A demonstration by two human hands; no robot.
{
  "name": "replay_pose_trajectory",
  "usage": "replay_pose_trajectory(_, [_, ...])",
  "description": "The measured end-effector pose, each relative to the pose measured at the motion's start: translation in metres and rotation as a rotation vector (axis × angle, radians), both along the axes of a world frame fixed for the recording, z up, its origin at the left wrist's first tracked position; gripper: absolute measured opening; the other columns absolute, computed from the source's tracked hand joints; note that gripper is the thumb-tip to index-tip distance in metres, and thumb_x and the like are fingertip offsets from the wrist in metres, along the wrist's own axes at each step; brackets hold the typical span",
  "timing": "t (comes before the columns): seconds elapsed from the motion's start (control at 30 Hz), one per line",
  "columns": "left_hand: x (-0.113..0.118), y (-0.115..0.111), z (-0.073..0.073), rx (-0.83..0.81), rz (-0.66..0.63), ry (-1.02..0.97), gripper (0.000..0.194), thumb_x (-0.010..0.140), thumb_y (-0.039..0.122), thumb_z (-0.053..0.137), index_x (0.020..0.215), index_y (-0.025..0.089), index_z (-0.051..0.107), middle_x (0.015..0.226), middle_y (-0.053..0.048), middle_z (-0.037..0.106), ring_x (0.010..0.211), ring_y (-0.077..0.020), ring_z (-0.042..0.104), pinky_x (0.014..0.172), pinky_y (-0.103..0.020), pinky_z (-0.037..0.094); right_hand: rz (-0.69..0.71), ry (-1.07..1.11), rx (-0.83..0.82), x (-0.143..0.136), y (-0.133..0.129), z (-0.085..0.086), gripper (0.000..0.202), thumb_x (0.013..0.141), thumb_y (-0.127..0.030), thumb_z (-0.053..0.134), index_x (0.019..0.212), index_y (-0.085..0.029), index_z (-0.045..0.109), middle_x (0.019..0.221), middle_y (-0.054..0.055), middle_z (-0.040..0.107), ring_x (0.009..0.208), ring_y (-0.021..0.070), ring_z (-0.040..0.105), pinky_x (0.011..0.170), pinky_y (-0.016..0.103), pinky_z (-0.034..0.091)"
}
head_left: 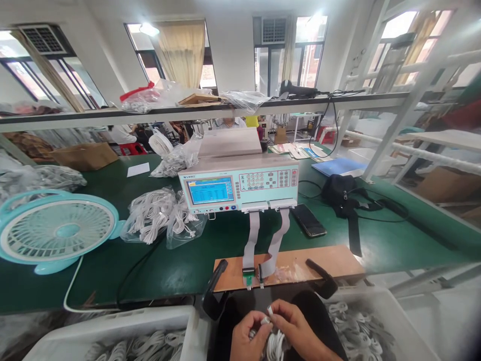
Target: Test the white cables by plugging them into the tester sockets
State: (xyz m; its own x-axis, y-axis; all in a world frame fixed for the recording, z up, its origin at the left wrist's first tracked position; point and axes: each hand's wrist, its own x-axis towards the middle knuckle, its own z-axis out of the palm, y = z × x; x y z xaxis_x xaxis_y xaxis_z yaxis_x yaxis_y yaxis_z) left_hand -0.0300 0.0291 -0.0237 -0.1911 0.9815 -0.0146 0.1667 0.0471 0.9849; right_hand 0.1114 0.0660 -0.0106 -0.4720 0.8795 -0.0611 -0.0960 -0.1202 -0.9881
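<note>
One green workbench [180, 273], windowed workshop

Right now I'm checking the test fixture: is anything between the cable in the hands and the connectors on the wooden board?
Nothing visible: both hands, left hand and right hand, hold the white cable just below the connectors at the wooden board edge.

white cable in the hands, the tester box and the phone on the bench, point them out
white cable [276, 345], head view, on the coiled loops between the hands
tester box [238, 186], head view, on its front panel
phone [308, 220], head view, on the middle of its dark screen
</note>
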Motion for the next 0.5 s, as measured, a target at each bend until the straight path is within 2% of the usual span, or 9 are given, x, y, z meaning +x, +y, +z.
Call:
replay_pose_trajectory(0.13, [-0.004, 0.001, -0.002, -0.052, -0.057, -0.024, 0.035, 0.069, 0.05, 0.062, 0.062, 0.015, 0.063, 0.053, 0.001, 0.055, 0.052, -0.012, 0.045, 0.052, -0.021, 0.037, -0.024, -0.085, -0.036, 0.002, 0.007, -0.001, 0.035, 0.075, -0.047, 0.063, 0.065, -0.014, 0.056, 0.058, -0.003, 0.042, 0.055, 0.0101, 0.034, 0.051, 0.022, 0.026])
replay_pose_trajectory(0.37, [-0.014, 0.006, 0.021, -0.089, -0.091, -0.027, 0.032, 0.082, 0.042, 0.051, 0.073, 0.015, 0.063, 0.066, -0.001, 0.056, 0.066, -0.015, 0.049, 0.062, -0.022, 0.041, -0.239, -0.073, -0.106, -0.014, 0.017, 0.002, 0.036, 0.066, -0.048, 0.067, 0.058, -0.017, 0.05, 0.049, -0.005, 0.041, 0.047, 0.009, 0.032, 0.046, 0.022, 0.027])
replay_pose_trajectory(0.5, [-0.022, 0.012, 0.024, -0.101, -0.101, -0.032, 0.03, 0.083, 0.042, 0.051, 0.074, 0.015, 0.063, 0.067, 0.0, 0.056, 0.066, -0.0149, 0.049, 0.062, -0.022, 0.04, -0.287, -0.057, -0.147, -0.026, 0.022, 0.004, 0.036, 0.062, -0.048, 0.068, 0.057, -0.017, 0.053, 0.048, -0.004, 0.043, 0.046, 0.0094, 0.035, 0.045, 0.022, 0.028])
